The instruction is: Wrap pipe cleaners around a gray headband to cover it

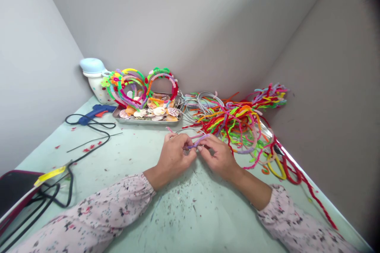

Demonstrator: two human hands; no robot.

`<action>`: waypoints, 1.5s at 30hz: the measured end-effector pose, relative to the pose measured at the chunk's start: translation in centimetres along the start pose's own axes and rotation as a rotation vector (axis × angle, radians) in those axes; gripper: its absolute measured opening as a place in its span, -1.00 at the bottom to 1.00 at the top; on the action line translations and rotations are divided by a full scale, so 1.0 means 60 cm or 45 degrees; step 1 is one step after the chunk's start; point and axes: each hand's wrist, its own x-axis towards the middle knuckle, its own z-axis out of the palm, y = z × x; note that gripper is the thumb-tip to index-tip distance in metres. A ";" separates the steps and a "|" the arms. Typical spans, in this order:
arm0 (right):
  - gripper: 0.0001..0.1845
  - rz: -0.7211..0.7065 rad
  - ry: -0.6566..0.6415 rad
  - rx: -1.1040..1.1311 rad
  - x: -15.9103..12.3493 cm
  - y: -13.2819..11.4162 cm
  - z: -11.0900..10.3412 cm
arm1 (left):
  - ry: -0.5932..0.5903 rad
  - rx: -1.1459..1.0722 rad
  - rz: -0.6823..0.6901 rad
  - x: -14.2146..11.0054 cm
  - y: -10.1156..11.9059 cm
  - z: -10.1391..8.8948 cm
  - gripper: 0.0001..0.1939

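Over the middle of the table, my left hand (177,154) and my right hand (219,156) meet with fingertips nearly touching. Both pinch a purple pipe cleaner (202,139), bent between the fingers. A thin pale hoop (190,129) arcs just behind the hands, and a pink pipe cleaner end (169,129) pokes out beyond my left knuckles. How the purple piece joins the hoop is hidden by my fingers. Just right of my right hand lies a heap of colourful pipe cleaners (237,120).
A metal tray (142,121) of seashells (158,111) holds fuzzy headbands (130,87). Left are a blue glue gun (93,114) with its looping black cord (103,142) and a blue-lidded bottle (96,77). Wire hoops (206,102) lie behind; scissors with yellow and red handles (277,167) are right.
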 end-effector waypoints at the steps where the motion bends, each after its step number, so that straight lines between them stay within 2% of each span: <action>1: -0.88 0.002 0.003 -0.002 0.000 0.000 0.000 | -0.009 0.002 0.006 0.000 0.000 0.000 -0.93; 7: -0.82 -0.024 0.027 0.036 -0.002 0.002 0.001 | -0.058 -0.024 0.077 -0.001 -0.002 -0.003 -0.96; 13: -0.86 0.008 -0.008 -0.024 -0.002 0.000 0.001 | -0.040 -0.002 0.076 0.001 -0.001 -0.004 -0.94; 23: -0.85 -0.060 -0.012 0.023 -0.002 0.003 0.001 | -0.023 0.049 0.074 0.002 0.003 -0.007 -0.92; 30: -0.84 -0.031 0.000 0.017 -0.002 0.002 0.000 | -0.063 -0.005 0.094 0.002 0.001 -0.007 -0.96; 45: -0.87 0.008 -0.039 -0.029 0.000 -0.004 -0.001 | -0.025 0.061 0.072 0.002 0.006 -0.009 -0.93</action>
